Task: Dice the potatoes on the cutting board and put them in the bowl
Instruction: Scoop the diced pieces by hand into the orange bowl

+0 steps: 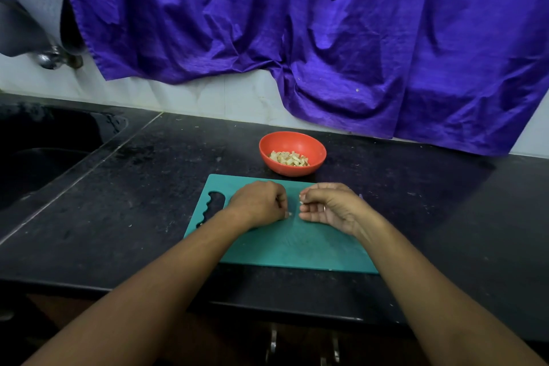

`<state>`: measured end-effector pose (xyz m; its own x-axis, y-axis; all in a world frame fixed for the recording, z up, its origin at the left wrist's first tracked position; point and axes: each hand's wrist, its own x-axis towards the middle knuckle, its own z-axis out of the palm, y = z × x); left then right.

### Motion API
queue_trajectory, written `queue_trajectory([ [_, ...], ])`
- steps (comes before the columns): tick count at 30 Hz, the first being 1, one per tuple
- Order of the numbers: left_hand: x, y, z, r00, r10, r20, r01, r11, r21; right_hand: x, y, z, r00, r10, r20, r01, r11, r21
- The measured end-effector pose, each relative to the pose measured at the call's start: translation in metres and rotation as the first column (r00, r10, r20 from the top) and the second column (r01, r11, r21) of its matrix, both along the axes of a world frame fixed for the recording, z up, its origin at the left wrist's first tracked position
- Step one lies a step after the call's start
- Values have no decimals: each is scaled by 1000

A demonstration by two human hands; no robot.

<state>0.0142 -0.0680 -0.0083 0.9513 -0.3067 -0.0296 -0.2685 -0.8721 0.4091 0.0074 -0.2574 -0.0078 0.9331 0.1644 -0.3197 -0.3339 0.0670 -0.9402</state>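
A teal cutting board (285,249) lies on the black counter, with both my hands on its middle. My left hand (258,205) is curled, knuckles up, and its fingertips pinch a small pale potato piece (290,214) against the board. My right hand (329,206) faces it a few centimetres away, with its fingers curled inward and a pale potato bit (300,203) pinched at their tips. Just beyond the board stands an orange-red bowl (315,147) with several diced potato pieces (288,158) inside. No whole potato shows on the board.
A black sink (44,157) is sunk into the counter at the left, with a tap (49,59) above it. A purple cloth (326,38) hangs over the wall behind. A small blue tip (361,196) pokes out behind my right hand.
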Motion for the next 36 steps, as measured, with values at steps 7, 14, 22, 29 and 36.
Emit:
queue_trajectory([
  [7, -3, -3, 0, 999, -33, -20, 34, 997, 71, -13, -4, 7, 987, -100, -122, 143, 893, 427],
  [14, -7, -8, 5, 997, -80, 17, 79, 993, 89, -20, -4, 7, 963, -112, -247, 244, 754, 610],
  [22, -4, -10, 7, 992, -126, 7, 124, 980, 156, -18, -1, 9, 939, -123, -320, 281, 813, 510],
  [29, -9, -4, 1, 982, -131, 140, 115, 987, 112, -14, 3, 8, 955, -103, -276, 181, 945, 273],
  [36, -12, 4, -7, 973, -106, 206, 115, 993, -31, -15, 10, 5, 989, -51, -138, 43, 997, -62],
])
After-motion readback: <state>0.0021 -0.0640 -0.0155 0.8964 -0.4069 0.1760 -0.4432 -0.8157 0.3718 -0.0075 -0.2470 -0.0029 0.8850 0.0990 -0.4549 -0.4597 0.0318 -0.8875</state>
